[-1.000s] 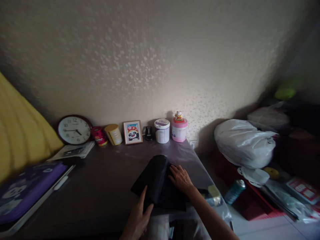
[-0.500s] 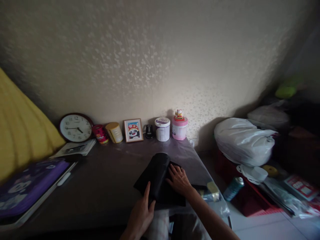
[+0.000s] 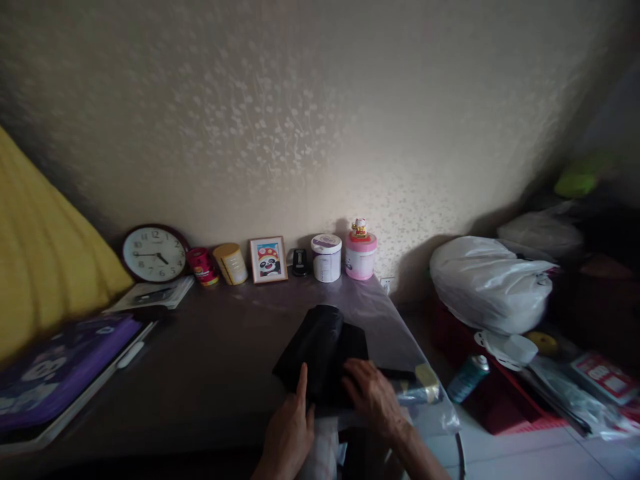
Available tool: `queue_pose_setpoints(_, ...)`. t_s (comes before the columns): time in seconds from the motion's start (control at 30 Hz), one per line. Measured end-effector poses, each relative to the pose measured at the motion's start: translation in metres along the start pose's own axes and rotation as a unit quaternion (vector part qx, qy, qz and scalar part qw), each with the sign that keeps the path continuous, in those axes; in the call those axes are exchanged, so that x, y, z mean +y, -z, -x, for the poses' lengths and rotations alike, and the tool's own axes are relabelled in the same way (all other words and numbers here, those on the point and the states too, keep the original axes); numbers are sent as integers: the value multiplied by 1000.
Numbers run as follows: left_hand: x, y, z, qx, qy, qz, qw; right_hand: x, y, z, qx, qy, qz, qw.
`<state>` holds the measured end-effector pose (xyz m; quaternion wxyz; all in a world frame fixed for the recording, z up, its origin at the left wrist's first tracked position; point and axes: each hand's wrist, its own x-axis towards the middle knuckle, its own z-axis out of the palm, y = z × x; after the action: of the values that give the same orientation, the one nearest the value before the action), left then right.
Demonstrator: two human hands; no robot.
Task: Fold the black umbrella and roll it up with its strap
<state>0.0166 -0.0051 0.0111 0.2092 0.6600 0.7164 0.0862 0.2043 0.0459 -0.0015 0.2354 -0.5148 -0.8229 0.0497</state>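
Observation:
A black, soft, slightly shiny folded sheet (image 3: 313, 340) lies near the front edge of the table, its left part raised in a thick fold. Whether it is cloth or a plastic bag I cannot tell. My left hand (image 3: 293, 427) is at its near left side, with the index finger stretched out onto the fold and the thumb apart; the other fingers are mostly hidden. At the near right edge of the sheet, my right hand (image 3: 373, 393) has its fingers bent over the black material. The right thumb is hidden, and the hand covers the near right corner.
Along the wall stand a clock (image 3: 155, 254), a picture frame (image 3: 269, 259) and several tubs, one topped by a figurine (image 3: 359, 229). A purple case (image 3: 65, 367) lies left. Right of the table are a white plastic bag (image 3: 493, 283) and a spray can (image 3: 469, 379).
My right hand has drawn back toward me from the sheet's right part, and its fingers have bent at the near edge. The left hand stays on the fold, shifted slightly right in view.

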Motion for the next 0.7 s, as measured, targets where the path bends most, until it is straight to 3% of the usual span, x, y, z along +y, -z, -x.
queue_pose_setpoints(0.1, 1, 0, 0, 3, -1, 4, 1000, 23, 1, -8, 81, -144, 18, 986)
queue_pose_setpoints(0.27, 0, 1, 0, 9, -7, 20, 1000, 44, -16, -21, 69, -237, -102, 964)
queue_pose_setpoints(0.47, -2, -1, 0, 15, -7, 32, 999, 41, -20, -32, 128, -284, -222, 924)
queue_pose_setpoints(0.7, -1, 5, -1, -4, -4, 63, 998, 24, -13, -51, 88, -265, -424, 862)
